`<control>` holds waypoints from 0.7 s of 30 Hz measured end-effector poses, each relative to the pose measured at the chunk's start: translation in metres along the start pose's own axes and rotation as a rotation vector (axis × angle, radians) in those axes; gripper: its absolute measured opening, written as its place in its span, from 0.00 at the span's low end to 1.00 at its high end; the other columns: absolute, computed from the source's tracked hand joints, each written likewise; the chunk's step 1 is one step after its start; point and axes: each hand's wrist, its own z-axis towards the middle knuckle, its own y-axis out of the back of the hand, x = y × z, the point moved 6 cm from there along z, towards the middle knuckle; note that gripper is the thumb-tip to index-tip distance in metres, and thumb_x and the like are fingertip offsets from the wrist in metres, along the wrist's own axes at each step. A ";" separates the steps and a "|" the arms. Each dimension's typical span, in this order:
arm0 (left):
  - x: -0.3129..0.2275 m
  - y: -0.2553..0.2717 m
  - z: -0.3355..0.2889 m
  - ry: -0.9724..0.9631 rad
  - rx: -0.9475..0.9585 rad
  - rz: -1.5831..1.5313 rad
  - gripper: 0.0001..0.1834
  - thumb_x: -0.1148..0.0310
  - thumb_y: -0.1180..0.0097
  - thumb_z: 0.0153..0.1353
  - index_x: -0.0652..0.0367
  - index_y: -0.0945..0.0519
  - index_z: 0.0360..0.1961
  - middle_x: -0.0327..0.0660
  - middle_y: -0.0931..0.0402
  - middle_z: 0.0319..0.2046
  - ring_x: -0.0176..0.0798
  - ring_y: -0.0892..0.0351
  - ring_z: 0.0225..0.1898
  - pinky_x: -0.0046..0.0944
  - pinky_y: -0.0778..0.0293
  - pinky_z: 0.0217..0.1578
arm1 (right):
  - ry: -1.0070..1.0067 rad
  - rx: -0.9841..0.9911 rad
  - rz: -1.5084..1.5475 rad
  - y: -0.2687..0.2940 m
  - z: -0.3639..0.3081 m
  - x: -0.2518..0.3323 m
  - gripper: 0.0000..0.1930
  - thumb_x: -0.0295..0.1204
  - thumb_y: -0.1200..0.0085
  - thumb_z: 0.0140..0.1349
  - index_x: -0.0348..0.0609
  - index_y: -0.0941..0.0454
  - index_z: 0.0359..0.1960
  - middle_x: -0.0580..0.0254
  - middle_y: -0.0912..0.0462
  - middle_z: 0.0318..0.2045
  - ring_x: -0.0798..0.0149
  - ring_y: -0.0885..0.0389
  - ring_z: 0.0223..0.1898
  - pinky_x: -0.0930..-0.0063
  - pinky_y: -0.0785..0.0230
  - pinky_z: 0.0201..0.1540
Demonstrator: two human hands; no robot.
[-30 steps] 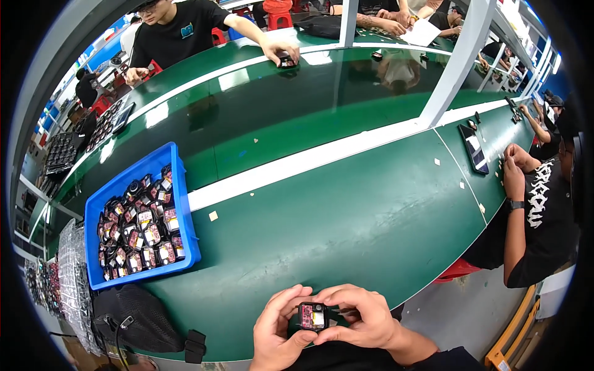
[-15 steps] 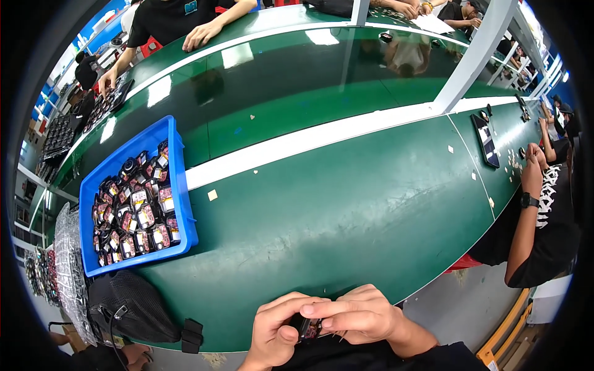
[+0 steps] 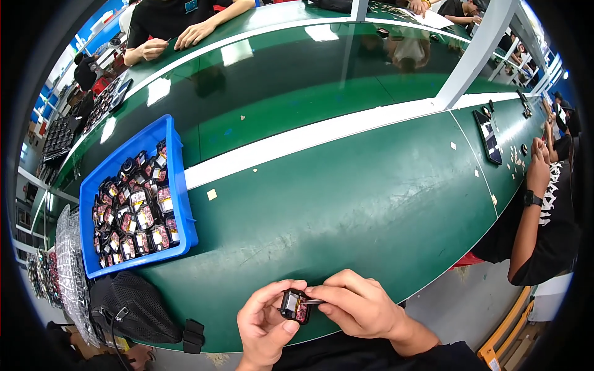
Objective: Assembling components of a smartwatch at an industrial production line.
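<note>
Close to the table's near edge, my left hand grips a small black device housing between thumb and fingers. Its open face is turned up and shows a silvery block, a yellow strip and reddish parts. My right hand pinches a thin metal tool, perhaps tweezers, whose tip reaches into the housing. The right fingertips touch or nearly touch the housing's upper edge. At the left stands a blue bin filled with several similar black housings.
A black mesh bag lies at the table's left edge, before bubble wrap. Small pale chips such as this square dot the green table. A grey post rises behind. Co-workers sit opposite and at right, near a black tray.
My hands have tilted the housing so its open face shows, and the tool's tip now reaches into it. Opposite, a co-worker's hand has left the trays at far left and come nearer their other hand.
</note>
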 end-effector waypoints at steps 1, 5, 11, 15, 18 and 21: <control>-0.001 -0.002 0.002 -0.019 0.021 0.016 0.30 0.78 0.34 0.58 0.71 0.31 0.61 0.59 0.26 0.58 0.51 0.23 0.58 0.47 0.26 0.59 | 0.019 0.026 -0.028 -0.002 0.001 0.001 0.15 0.21 0.35 0.58 0.36 0.18 0.47 0.57 0.17 0.35 0.63 0.18 0.28 0.73 0.24 0.28; -0.003 -0.010 0.002 0.009 -0.092 0.098 0.32 0.71 0.30 0.53 0.69 0.29 0.58 0.58 0.24 0.54 0.48 0.22 0.55 0.46 0.25 0.59 | -0.043 -0.006 0.036 -0.001 0.000 -0.004 0.14 0.20 0.35 0.57 0.36 0.18 0.46 0.55 0.15 0.36 0.62 0.15 0.30 0.74 0.22 0.29; -0.002 -0.012 0.001 -0.006 0.034 0.095 0.33 0.76 0.34 0.60 0.71 0.33 0.64 0.57 0.28 0.61 0.47 0.26 0.61 0.44 0.31 0.62 | -0.042 -0.018 -0.004 0.000 -0.001 -0.004 0.11 0.22 0.36 0.58 0.36 0.19 0.43 0.57 0.14 0.34 0.61 0.14 0.28 0.73 0.21 0.27; -0.002 -0.013 0.000 -0.020 0.020 0.105 0.31 0.75 0.34 0.60 0.72 0.32 0.63 0.56 0.27 0.59 0.46 0.25 0.59 0.44 0.30 0.61 | -0.007 -0.068 -0.022 0.001 -0.001 -0.004 0.09 0.21 0.35 0.58 0.37 0.18 0.40 0.58 0.13 0.32 0.62 0.14 0.25 0.74 0.22 0.25; 0.002 -0.009 0.000 -0.011 0.035 0.149 0.31 0.74 0.34 0.60 0.71 0.31 0.63 0.57 0.29 0.61 0.47 0.25 0.60 0.44 0.31 0.62 | 0.000 -0.078 -0.032 0.001 -0.001 -0.004 0.07 0.20 0.36 0.57 0.36 0.17 0.37 0.58 0.13 0.30 0.63 0.14 0.24 0.76 0.24 0.24; 0.002 -0.008 0.002 -0.093 0.118 0.180 0.30 0.82 0.35 0.57 0.70 0.31 0.60 0.60 0.28 0.59 0.54 0.24 0.60 0.49 0.27 0.60 | -0.042 -0.077 -0.014 0.003 -0.002 -0.002 0.06 0.19 0.36 0.56 0.36 0.16 0.36 0.58 0.14 0.28 0.63 0.15 0.23 0.76 0.24 0.24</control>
